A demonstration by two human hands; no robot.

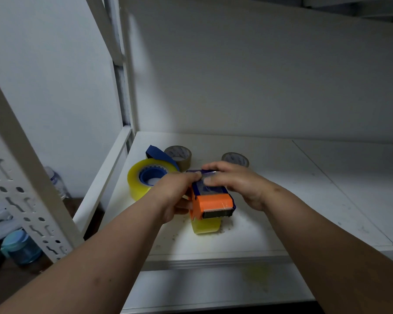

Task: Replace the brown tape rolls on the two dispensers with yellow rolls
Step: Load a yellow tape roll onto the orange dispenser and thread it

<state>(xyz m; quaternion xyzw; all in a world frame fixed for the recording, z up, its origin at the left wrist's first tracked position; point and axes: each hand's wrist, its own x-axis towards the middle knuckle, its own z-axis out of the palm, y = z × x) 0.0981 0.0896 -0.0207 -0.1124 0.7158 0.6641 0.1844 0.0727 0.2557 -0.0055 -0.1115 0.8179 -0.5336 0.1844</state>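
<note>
Shelf is carrying all items. Left hand is gripping the orange-and-blue tape dispenser from its side; right hand is curling over its top, fingers pressing tape. Yellow roll is sitting inside it. Second dispenser with yellow roll is lying just left. Two brown rolls are resting behind.

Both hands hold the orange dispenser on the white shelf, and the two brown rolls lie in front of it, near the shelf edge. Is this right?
Not quite. In the head view the two brown rolls lie behind the orange dispenser, toward the back wall, not near the shelf edge. Left hand and right hand do hold it.
</note>
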